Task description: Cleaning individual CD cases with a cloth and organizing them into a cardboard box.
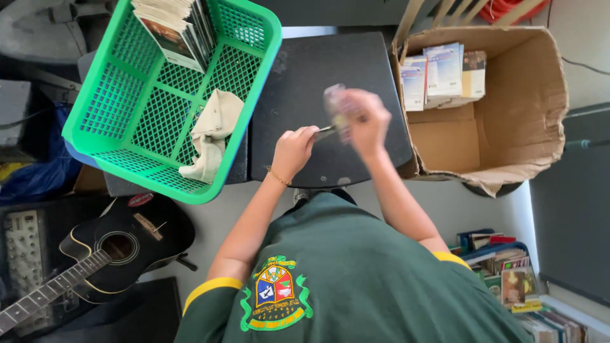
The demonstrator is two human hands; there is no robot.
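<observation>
Small clear-wrapped packet (337, 105), blurred, sits above the middle of the dark table (305, 70), pinched in the right hand (365, 121). Left hand (293, 149) is closed around a thin metal blade or tool (325, 132), tip just left of the packet; exact kind can't be told. Judgement: steady the packet, keep the tip off the fingers. Green mesh basket (127, 108) with cloth (213, 133) and stacked packs far left; cardboard box (527, 95) with more packs right. Guitar (108, 251) near left.
</observation>
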